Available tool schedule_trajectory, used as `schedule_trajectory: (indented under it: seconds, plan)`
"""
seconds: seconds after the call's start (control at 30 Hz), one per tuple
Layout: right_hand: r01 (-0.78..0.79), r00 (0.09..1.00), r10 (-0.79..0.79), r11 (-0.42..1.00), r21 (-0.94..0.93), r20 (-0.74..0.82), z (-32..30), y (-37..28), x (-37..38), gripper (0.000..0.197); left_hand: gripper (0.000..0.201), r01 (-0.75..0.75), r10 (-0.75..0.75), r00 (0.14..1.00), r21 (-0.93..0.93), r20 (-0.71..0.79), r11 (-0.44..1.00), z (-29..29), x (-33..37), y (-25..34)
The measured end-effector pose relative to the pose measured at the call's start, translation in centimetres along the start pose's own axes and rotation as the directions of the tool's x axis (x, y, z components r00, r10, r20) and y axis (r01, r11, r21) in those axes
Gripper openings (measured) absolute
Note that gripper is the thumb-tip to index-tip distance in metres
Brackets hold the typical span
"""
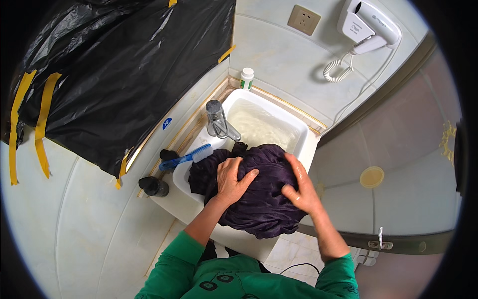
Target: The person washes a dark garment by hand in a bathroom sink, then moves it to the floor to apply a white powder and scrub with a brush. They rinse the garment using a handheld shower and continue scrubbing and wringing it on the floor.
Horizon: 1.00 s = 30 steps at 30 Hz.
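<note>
A bunched, wet-looking dark purple cloth [266,199] sits over the near part of the white washbasin [304,130], one end trailing left inside the rim. My left hand [231,180] holds its left side, fingertips partly hidden in the folds. On the opposite side, my right hand [302,192] grips the bundle, thumb apart from the fingers. Cloudy water [261,124] shows in the far part of the basin. Beside the cloth, the metal tap [217,119] points its spout over the basin. A blue brush [186,157] with pale bristles lies across the basin's left rim.
Two dark containers [153,186] stand at the counter's left. A white bottle [247,78] is at the back corner. A hair dryer [371,30] hangs on the wall near a socket [303,20]. Black plastic sheeting [114,74] covers the left wall; a curved door [388,149] borders the right.
</note>
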State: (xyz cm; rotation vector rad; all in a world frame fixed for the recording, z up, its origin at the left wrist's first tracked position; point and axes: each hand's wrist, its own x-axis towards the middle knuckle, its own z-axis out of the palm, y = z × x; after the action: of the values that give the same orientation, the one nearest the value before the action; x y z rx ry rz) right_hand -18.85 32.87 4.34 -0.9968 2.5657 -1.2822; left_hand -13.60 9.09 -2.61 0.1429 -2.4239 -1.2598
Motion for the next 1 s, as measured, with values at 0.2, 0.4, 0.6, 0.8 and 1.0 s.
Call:
schedule_trajectory:
  seconds: [0.2,0.4,0.6,0.8,1.0]
  plan:
    - [0.019,0.989,-0.055,0.97,-0.244,-0.14,2.4,-1.6,-0.6,0.073,0.069,-0.062,0.06,0.992,0.013,0.108,0.998,-0.8,-0.2,0.6]
    - [-0.226,0.884,0.249,0.969,0.104,-0.395,2.9,2.3,0.7,0.045,0.11,-0.194,0.166,0.975,0.201,0.148,0.96,-1.9,-0.7,1.6]
    - [-0.256,0.748,0.457,0.868,0.426,-0.481,1.9,6.8,1.4,0.032,0.115,0.14,-0.188,0.958,0.217,0.218,0.966,-4.9,-2.2,0.3]
    - [-0.362,0.585,0.627,0.77,0.525,-0.515,0.2,12.3,2.1,0.04,0.1,0.189,-0.181,0.954,-0.013,0.24,0.982,-6.4,-2.3,-0.1]
    - [-0.545,0.577,0.662,0.748,0.378,-0.478,-0.5,13.4,2.0,0.058,0.126,0.234,-0.145,0.873,-0.139,0.465,0.962,-5.4,-4.0,2.4]
